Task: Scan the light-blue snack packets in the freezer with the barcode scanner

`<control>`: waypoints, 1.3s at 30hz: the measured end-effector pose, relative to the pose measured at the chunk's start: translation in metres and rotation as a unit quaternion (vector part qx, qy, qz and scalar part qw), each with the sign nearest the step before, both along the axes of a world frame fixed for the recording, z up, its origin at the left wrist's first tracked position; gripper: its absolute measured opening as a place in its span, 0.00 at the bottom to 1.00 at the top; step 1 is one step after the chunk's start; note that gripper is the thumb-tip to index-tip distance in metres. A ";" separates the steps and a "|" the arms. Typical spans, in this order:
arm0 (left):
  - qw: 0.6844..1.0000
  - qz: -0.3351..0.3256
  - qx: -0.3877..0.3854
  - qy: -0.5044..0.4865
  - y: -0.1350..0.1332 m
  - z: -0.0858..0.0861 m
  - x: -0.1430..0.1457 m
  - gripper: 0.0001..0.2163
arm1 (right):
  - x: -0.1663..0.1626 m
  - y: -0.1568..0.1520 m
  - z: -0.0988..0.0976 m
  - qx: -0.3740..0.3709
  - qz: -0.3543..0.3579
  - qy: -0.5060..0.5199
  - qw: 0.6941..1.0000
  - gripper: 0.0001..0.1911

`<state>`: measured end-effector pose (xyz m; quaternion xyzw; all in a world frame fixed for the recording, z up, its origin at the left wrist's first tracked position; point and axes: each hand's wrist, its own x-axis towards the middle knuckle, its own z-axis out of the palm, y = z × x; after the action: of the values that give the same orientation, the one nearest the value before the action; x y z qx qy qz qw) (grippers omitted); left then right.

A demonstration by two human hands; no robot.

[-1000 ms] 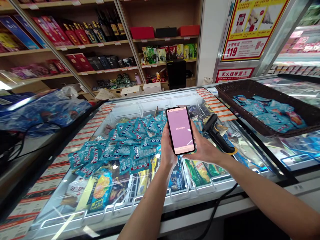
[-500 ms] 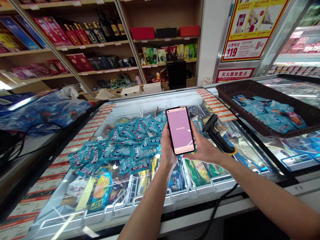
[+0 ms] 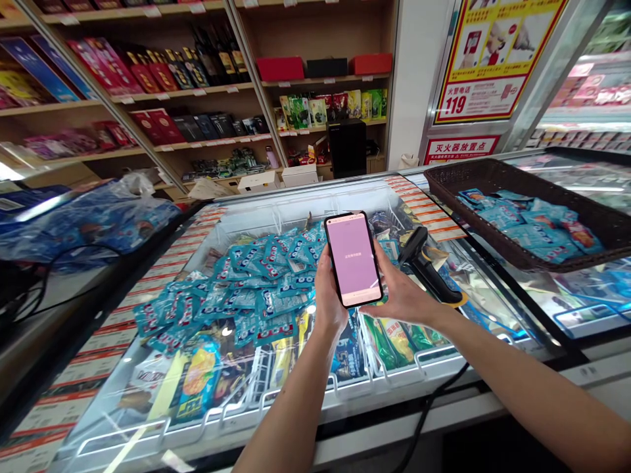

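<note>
A smartphone (image 3: 353,258) with a pink lit screen is held upright over a glass-topped chest freezer (image 3: 276,394). My left hand (image 3: 326,297) grips its left edge and lower corner. From the right, my right hand (image 3: 401,293) cups the phone's back and right edge, fingers wrapped behind it. A black and yellow barcode scanner (image 3: 428,264) lies on the freezer glass just right of my right hand, its cable running down over the front edge. Under the glass lie several teal snack packets (image 3: 236,289).
A dark wicker basket (image 3: 473,190) holding blue packets rests on the freezer at the right. At the left sits a blue plastic bag (image 3: 89,220) on a dark counter. Wooden shelves (image 3: 207,85) of boxed goods stand behind, with a yellow and red poster (image 3: 493,59) at the right.
The view has shifted a little; the phone and both hands sit very slightly left of where they were. The grip on the phone is unchanged.
</note>
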<state>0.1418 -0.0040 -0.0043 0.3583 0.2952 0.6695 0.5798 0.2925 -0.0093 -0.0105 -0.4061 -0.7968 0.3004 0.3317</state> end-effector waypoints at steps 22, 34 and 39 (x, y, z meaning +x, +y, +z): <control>1.000 -0.003 0.000 -0.004 0.000 -0.003 -0.001 0.21 | 0.002 -0.001 0.000 -0.006 -0.012 0.004 1.000 0.59; 1.000 -0.013 0.006 0.001 -0.001 -0.004 -0.001 0.22 | 0.003 -0.002 0.003 -0.047 0.003 0.035 0.998 0.60; 1.000 -0.001 0.004 0.009 0.000 -0.005 -0.001 0.21 | 0.003 -0.001 0.004 -0.053 0.015 0.048 0.997 0.61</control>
<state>0.1404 -0.0035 -0.0088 0.3664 0.2974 0.6669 0.5767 0.2960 -0.0101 -0.0066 -0.3963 -0.7685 0.3667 0.3433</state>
